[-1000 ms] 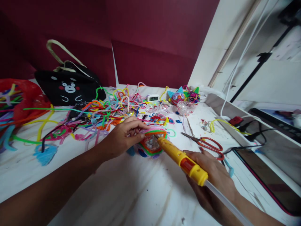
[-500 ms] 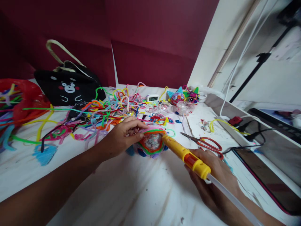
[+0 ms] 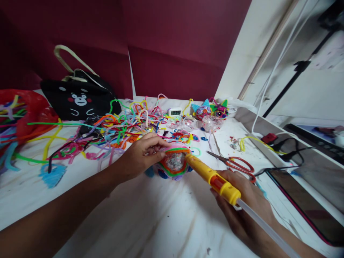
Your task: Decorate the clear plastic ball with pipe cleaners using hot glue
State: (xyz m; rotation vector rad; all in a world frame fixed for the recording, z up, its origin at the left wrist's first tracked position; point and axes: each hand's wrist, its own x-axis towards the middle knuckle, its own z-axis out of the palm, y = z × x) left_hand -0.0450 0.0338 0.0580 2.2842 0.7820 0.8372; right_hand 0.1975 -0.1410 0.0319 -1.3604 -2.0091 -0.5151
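Observation:
A round craft piece (image 3: 175, 162) made of coloured pipe cleaners sits on the white table. Orange and green strips ring its see-through, glitter-filled middle, and dark blue tufts show along its underside. My left hand (image 3: 146, 152) grips its upper left edge, thumb in front and fingers curled over the top. My right hand (image 3: 245, 200) is closed around a yellow hot glue gun (image 3: 212, 177), with a long clear glue stick (image 3: 264, 227) coming out of the back. The gun's nozzle touches or nearly touches the piece's upper right rim.
Red-handled scissors (image 3: 236, 164) and a phone (image 3: 303, 204) lie at the right. Tangled pipe cleaners (image 3: 126, 125), a black bag (image 3: 80, 96) and a red plastic bag (image 3: 37, 113) fill the left and back. Behind stand a small clock (image 3: 175, 112), clear plastic domes (image 3: 212, 123) and two finished-looking figures (image 3: 202, 110).
The view has shifted very slightly. Both hands, the glue gun and the craft piece hold nearly the same positions.

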